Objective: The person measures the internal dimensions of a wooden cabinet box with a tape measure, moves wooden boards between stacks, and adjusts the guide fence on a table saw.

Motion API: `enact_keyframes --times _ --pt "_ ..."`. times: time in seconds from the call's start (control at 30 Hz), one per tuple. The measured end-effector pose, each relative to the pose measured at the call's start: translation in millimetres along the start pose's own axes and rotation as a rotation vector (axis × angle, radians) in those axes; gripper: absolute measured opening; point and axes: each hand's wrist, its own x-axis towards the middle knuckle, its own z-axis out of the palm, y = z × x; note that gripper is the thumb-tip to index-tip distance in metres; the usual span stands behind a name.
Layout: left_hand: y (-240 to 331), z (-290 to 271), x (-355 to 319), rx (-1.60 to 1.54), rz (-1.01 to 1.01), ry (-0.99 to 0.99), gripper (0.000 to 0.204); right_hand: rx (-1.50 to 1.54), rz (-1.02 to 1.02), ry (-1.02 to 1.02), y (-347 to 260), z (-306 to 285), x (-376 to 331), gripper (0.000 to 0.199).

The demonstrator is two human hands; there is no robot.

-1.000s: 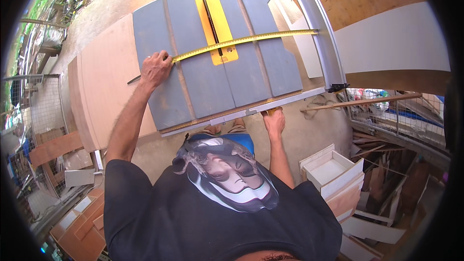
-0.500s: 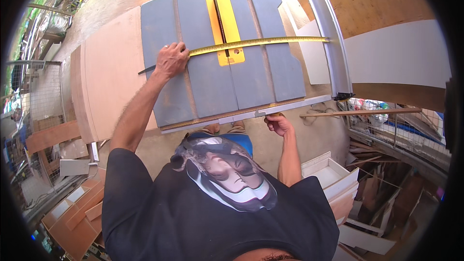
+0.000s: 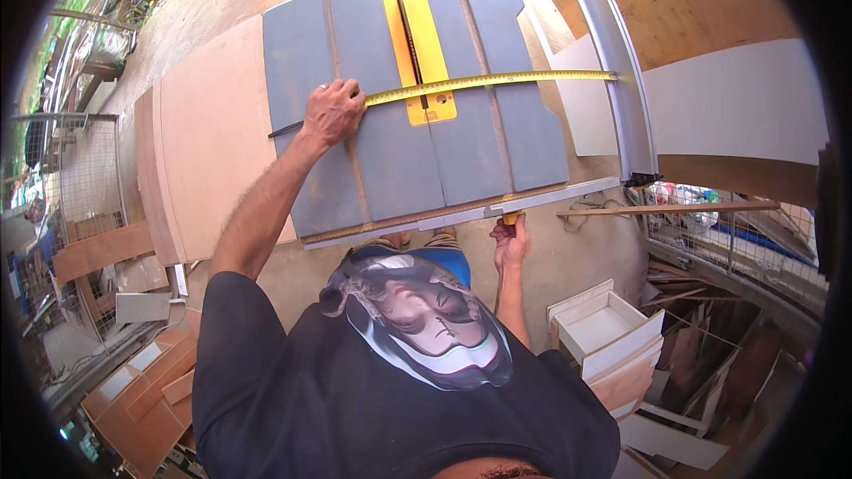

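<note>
A table saw with a grey top and a yellow throat plate around the blade slot stands before me. My left hand is closed around the body of a tape measure, mostly hidden by the fingers. Its yellow blade runs across the throat plate to the silver rip fence on the right. A thin dark strip pokes out left of that hand. Below the front rail, my right hand has its fingers closed on a yellow knob.
Left of the saw lies a light wooden panel. A white board extends beyond the fence. Near my right side are a white drawer and a wooden strip. Wood offcuts lie at lower left.
My right hand has turned more upright under the rail, uncovering more of the yellow knob. The whole view has shifted slightly; the tape still spans to the fence.
</note>
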Motion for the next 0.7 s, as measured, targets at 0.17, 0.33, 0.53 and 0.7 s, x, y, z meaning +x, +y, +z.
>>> enact_keyframes --times 0.17,0.33,0.53,0.7 --pt "15 6 18 0.016 0.016 -0.017 0.013 0.124 0.46 -0.099 -9 -5 19 0.055" --pt "23 5 27 0.028 0.02 -0.066 0.014 0.129 0.542 -0.21 -10 -13 22 0.054" --pt "24 5 27 -0.002 0.025 -0.014 0.012 -0.301 -0.391 0.158 0 28 -16 0.052" --pt "26 7 33 -0.052 0.05 0.033 0.012 -0.187 -0.218 0.03 7 13 -5 0.046"
